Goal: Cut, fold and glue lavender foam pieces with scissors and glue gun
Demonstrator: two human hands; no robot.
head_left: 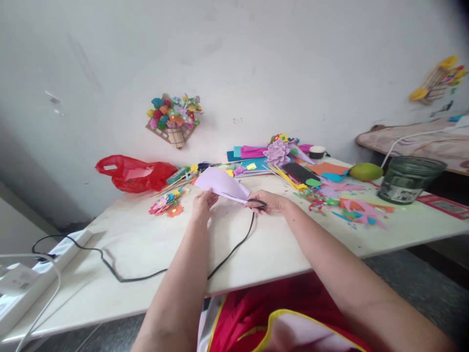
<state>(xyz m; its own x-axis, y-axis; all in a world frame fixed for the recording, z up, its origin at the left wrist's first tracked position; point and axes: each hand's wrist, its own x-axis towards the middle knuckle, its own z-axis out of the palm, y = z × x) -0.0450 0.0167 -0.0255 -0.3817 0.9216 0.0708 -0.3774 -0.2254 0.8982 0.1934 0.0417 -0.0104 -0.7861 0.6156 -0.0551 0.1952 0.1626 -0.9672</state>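
Observation:
A lilac foam or paper sheet (223, 183) is held up over the middle of the table, curving slightly. My left hand (205, 201) pinches its lower left edge between thumb and fingers. At its right corner, my right hand (270, 201) is closed around black-handled scissors (257, 204); the blades are hard to make out against the sheet. A narrow strip runs along the sheet's lower edge between both hands. Just below the right hand, a black cable (238, 246) reaches up from the table. Left of my left hand lies a pile of colourful flower cutouts (166, 204).
A red plastic bag (135, 173) sits back left, near a white power strip (69, 249). Behind the hands are a lilac flower (277, 152) and coloured sheets. To the right lie a phone (298, 173), scraps (361, 208), a green fruit (365, 171) and a glass jar (408, 178).

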